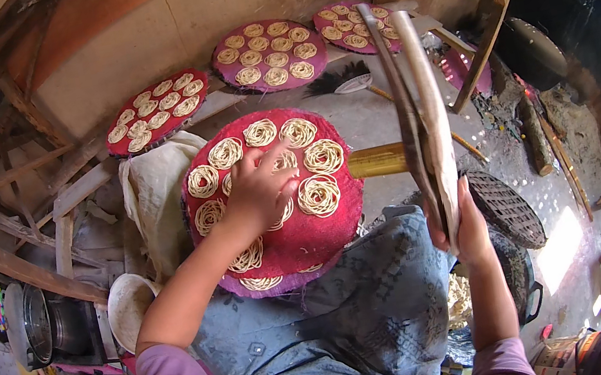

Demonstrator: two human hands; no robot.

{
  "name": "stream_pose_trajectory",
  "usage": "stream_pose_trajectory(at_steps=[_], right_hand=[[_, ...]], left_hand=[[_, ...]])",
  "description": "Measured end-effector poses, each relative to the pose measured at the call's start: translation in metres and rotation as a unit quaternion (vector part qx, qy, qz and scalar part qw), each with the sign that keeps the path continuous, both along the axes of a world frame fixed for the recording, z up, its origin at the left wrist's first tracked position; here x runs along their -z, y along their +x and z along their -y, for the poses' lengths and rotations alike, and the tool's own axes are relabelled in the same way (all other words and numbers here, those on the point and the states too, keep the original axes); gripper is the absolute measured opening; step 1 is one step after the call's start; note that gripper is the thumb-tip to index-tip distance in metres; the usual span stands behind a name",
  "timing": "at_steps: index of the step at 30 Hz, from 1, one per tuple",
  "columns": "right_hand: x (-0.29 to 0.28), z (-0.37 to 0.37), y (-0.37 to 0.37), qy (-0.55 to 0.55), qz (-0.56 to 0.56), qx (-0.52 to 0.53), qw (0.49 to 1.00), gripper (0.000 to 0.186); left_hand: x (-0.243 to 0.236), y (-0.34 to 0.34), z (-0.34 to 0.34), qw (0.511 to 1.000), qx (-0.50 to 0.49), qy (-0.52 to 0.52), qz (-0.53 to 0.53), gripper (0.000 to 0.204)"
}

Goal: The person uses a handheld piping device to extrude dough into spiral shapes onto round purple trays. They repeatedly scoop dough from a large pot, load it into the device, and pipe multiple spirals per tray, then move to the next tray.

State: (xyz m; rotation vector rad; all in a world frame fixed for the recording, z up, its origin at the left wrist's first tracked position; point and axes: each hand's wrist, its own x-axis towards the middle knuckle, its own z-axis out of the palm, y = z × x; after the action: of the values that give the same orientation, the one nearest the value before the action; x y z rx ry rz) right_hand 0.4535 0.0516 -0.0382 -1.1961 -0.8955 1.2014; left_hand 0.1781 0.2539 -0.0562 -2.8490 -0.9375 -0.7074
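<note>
In front of me, a round tray covered in red cloth (306, 246) bears several pale coiled noodle nests (319, 195). Over its middle is my left hand (262, 187), fingers apart and holding nothing. The fingertips rest at or just above a nest they partly cover; contact is hard to tell. On the right, my right hand (468, 227) is closed around the near ends of two long bars of a wooden hand press (432, 118). A yellowish, brass-like cylinder (383, 160) extends from the bars to the tray's right edge.
Along the far wall sit a red tray (125, 144), a purplish tray (265, 80) and another tray (382, 45), all with nests. A white bowl (127, 328) stands at left. A woven basket (506, 207) is at right. Wooden beams (54, 284) frame the left.
</note>
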Motion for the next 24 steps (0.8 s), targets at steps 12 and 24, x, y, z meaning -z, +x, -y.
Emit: stream_pose_trajectory(at_steps=[12, 24], right_hand=[[0.054, 0.013, -0.017, 0.137, -0.283, 0.004, 0.949, 0.075], [0.055, 0.014, -0.010, 0.148, -0.280, -0.006, 0.949, 0.073]], left_hand=[[-0.010, 0.029, -0.032, 0.989, 0.044, -0.129, -0.051, 0.017], [-0.015, 0.045, -0.028, 0.993, 0.043, -0.087, -0.065, 0.009]])
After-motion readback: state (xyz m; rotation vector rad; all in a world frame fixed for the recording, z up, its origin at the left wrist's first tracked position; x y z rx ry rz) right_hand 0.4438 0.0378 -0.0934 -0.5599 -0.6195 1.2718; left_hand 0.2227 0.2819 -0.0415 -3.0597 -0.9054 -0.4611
